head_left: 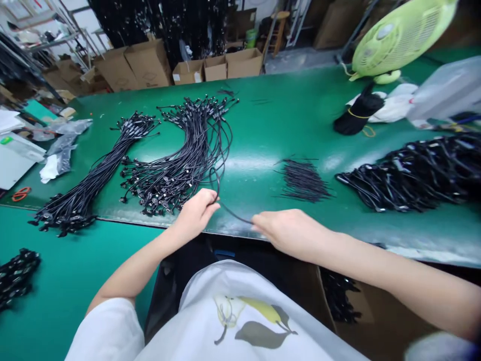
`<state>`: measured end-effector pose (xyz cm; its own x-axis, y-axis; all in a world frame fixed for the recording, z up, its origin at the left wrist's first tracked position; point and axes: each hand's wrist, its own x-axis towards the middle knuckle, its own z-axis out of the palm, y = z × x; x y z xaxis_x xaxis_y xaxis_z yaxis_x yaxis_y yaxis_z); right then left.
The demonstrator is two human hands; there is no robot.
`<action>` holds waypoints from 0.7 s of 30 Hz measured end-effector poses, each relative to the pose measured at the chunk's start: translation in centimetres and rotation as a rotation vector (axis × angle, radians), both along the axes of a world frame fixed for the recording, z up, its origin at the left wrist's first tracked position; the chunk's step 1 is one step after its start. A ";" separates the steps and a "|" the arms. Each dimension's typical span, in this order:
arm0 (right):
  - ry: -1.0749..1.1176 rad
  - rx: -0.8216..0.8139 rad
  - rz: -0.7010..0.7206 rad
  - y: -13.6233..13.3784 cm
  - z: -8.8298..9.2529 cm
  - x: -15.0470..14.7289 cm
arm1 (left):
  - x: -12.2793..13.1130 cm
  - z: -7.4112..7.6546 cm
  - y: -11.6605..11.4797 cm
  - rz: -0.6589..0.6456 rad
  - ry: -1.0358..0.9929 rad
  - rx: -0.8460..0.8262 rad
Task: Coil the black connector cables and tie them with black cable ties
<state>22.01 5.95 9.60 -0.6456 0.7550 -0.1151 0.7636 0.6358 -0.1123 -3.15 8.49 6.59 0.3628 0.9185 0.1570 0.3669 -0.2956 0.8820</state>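
Note:
My left hand [197, 213] is shut on a thin black cable [231, 212], which loops up above it and runs across to my right hand [285, 233]. The fingers of my right hand close on the cable near the mat's front edge. Just beyond my left hand lies a fanned bundle of black cables with metal-tipped connectors [180, 160]. A second bundle [101, 170] lies further left. To the right are a small pile of short black pieces [302, 180] and a large heap of black cables [417, 175].
The green bench mat [259, 135] runs across the view. Orange scissors [20, 194] and plastic bags [60, 150] lie at left, and black cables [15, 276] sit on a lower green surface. Cardboard boxes [150, 65] stand behind the bench. A green fan [398, 37] stands at top right.

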 end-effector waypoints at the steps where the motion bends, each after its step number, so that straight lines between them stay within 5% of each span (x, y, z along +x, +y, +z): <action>1: 0.035 -0.035 0.040 -0.2 0.3 -0.8 | 0.5 0.0 -0.4 -0.047 0.067 0.044; 6: 0.148 0.021 -0.005 0.5 1.2 -2.7 | 0.9 -0.4 -2.3 -0.281 0.121 -0.316; 15: 0.240 0.138 -0.138 4.1 -2.0 0.9 | -1.6 0.5 -2.7 -0.349 0.337 -0.376; 18: 0.291 0.213 -0.201 5.5 -3.6 4.7 | -4.0 0.2 -2.3 -0.288 0.048 -0.619; 21: 0.414 0.193 -0.245 5.7 -5.9 7.4 | -6.4 0.4 -1.8 -0.049 -0.498 -0.638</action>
<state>29.43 11.70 3.74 -0.4092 0.8721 0.2682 0.8092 0.4827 -0.3349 -9.57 6.66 6.99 0.4308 0.8704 -0.2386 -0.1132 0.3143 0.9425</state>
